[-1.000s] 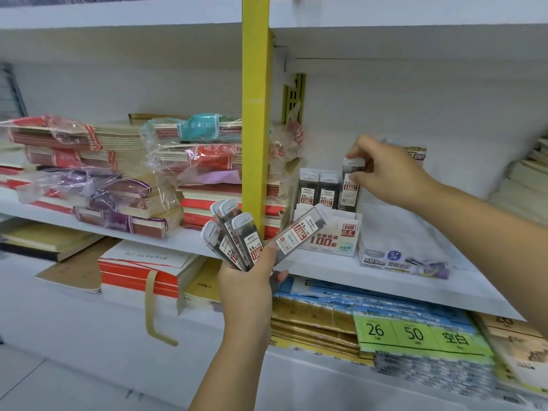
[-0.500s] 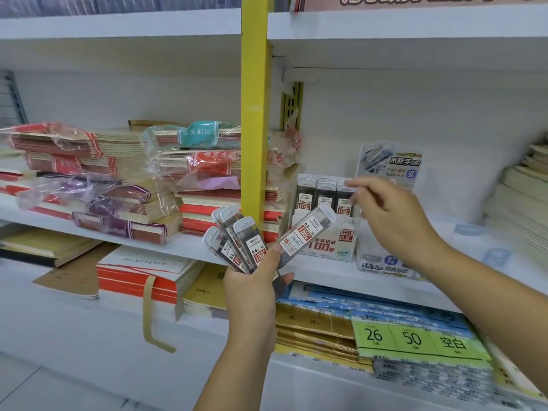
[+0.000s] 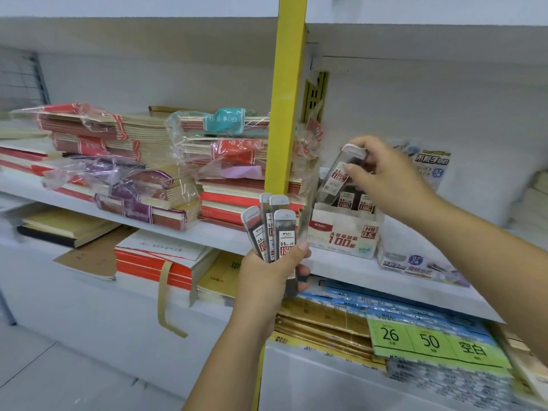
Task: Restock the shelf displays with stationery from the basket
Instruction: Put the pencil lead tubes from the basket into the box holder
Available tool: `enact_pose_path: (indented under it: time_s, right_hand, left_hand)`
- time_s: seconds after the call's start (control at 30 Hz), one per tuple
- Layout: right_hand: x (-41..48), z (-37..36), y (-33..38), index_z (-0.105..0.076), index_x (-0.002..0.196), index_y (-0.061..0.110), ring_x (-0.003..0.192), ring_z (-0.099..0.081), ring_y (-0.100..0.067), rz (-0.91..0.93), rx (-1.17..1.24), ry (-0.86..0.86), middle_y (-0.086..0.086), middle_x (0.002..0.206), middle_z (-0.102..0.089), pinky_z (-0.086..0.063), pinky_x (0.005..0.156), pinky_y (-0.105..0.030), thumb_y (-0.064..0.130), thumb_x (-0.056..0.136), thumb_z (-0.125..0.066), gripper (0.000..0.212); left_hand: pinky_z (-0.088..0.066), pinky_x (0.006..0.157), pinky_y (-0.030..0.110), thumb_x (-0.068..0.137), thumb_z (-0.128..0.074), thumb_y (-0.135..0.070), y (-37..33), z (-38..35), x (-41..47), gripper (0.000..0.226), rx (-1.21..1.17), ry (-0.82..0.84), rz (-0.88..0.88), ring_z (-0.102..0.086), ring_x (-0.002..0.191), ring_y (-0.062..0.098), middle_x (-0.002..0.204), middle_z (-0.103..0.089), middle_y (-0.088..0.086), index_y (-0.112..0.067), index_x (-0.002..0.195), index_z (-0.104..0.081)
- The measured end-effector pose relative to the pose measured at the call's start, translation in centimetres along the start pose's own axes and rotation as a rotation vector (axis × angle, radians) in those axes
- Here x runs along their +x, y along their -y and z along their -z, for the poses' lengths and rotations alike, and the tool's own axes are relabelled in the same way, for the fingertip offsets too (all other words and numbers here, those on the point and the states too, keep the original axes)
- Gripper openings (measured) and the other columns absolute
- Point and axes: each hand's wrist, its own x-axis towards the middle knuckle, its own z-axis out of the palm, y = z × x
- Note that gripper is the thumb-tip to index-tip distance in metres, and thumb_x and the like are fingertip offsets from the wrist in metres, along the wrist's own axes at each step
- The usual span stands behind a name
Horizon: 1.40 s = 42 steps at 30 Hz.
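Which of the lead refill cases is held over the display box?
The lead refill case the right hand pinches near its white cap, tilted over the display box. The rest stand upright in the box or sit fanned in the left hand.

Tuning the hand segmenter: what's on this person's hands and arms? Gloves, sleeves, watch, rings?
Nothing worn that shows. The left hand and right hand are both bare, with no gloves and no rings visible. Left forearm and right forearm are bare right to the frame edges, with no sleeve in view. No watch, bracelet or markings on either wrist.
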Motion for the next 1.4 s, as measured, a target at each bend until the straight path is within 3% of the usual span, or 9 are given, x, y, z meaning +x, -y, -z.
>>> enact_pose_path:
  time_s: [0.2,0.3,0.4,0.7,0.83,1.03,1.17,1.3,1.4]
  right_hand:
    - [1.4,-3.2,-1.2,-0.052,0.124,0.022,0.088,-0.053,-0.013,0.035,-0.151,0.128,0.005,0.1,-0.06,-0.041,0.075,-0.029,0.017,0.091,-0.061,0.034]
    - [1.3,-3.8,-1.8,-0.053,0.118,0.024,0.085,-0.057,-0.017,0.08,-0.273,0.045,0.009,0.084,-0.057,-0.046,0.067,-0.034,0.022,0.087,-0.067,0.034]
    - [1.3,-4.2,-2.5,-0.06,0.115,0.024,0.103,-0.05,-0.021,0.189,-0.485,-0.086,0.003,0.103,-0.063,-0.038,0.071,-0.031,0.028,0.086,-0.068,0.031]
    - [2.2,-3.7,-3.2,-0.069,0.114,0.028,0.098,-0.033,-0.013,0.056,-0.31,-0.074,0.004,0.095,-0.044,-0.03,0.079,-0.029,0.028,0.089,-0.066,0.025]
    - [0.9,-2.9,-1.8,-0.061,0.128,0.027,0.106,-0.039,-0.02,0.101,-0.492,-0.055,0.0,0.103,-0.048,-0.03,0.082,-0.029,0.031,0.095,-0.057,0.034]
    - [-5.5,-3.2,2.7,-0.068,0.098,0.037,0.081,-0.058,0.009,-0.023,0.294,0.293,0.023,0.089,-0.068,-0.043,0.068,-0.007,0.036,0.09,-0.063,0.01]
    - [-5.8,-3.4,2.4,-0.067,0.097,0.025,0.067,-0.062,-0.004,-0.237,0.527,0.32,0.003,0.084,-0.073,-0.048,0.058,-0.019,0.016,0.085,-0.071,0.015]
    - [-3.8,-1.4,1.3,-0.059,0.098,0.023,0.063,-0.065,-0.013,-0.357,0.629,0.081,-0.001,0.083,-0.075,-0.048,0.053,-0.026,0.014,0.091,-0.064,0.012]
    - [-2.1,0.2,0.8,-0.051,0.092,0.033,0.071,-0.067,-0.009,-0.181,0.469,-0.18,0.0,0.089,-0.072,-0.051,0.056,-0.022,0.02,0.094,-0.059,0.015]
  left_hand:
    - [-0.053,0.048,0.025,0.088,-0.071,-0.039,0.1,0.6,0.3,0.013,0.051,-0.027,-0.019,-0.067,0.058,0.01,0.082,-0.077,0.003,-0.026,0.086,-0.071]
    - [-0.054,0.049,0.025,0.093,-0.066,-0.034,0.1,0.8,0.2,0.009,0.079,-0.013,-0.008,-0.07,0.061,0.011,0.082,-0.078,0.0,-0.026,0.091,-0.068]
    - [-0.055,0.049,0.025,0.093,-0.065,-0.033,-0.1,0.8,0.1,0.008,0.087,0.027,-0.007,-0.072,0.064,0.01,0.083,-0.078,-0.002,-0.025,0.096,-0.066]
    - [-0.058,0.06,0.026,0.088,-0.068,-0.038,-0.8,0.8,-0.7,0.02,0.016,0.101,0.004,-0.076,0.085,0.016,0.095,-0.078,-0.001,-0.032,0.107,-0.066]
    - [-0.058,0.061,0.026,0.076,-0.072,-0.046,-0.8,0.8,-0.8,0.034,0.011,0.117,-0.009,-0.076,0.087,0.016,0.097,-0.078,-0.001,-0.032,0.107,-0.068]
    - [-0.059,0.062,0.028,0.072,-0.075,-0.05,-0.8,0.5,-1.0,0.034,0.012,0.187,-0.011,-0.076,0.091,0.02,0.1,-0.078,0.003,-0.035,0.103,-0.072]
    - [-0.058,0.06,0.025,0.068,-0.074,-0.056,-0.7,0.3,-1.2,0.041,0.009,0.195,-0.004,-0.076,0.09,0.021,0.1,-0.078,0.004,-0.033,0.103,-0.074]
    - [-0.058,0.058,0.023,0.076,-0.065,-0.055,-0.7,0.7,-1.2,0.043,0.013,0.162,0.019,-0.076,0.09,0.021,0.1,-0.078,0.002,-0.03,0.112,-0.066]
    - [-0.058,0.056,0.023,0.079,-0.063,-0.053,-0.8,0.9,-1.0,0.039,0.032,0.142,0.011,-0.076,0.086,0.02,0.098,-0.078,0.0,-0.03,0.111,-0.065]
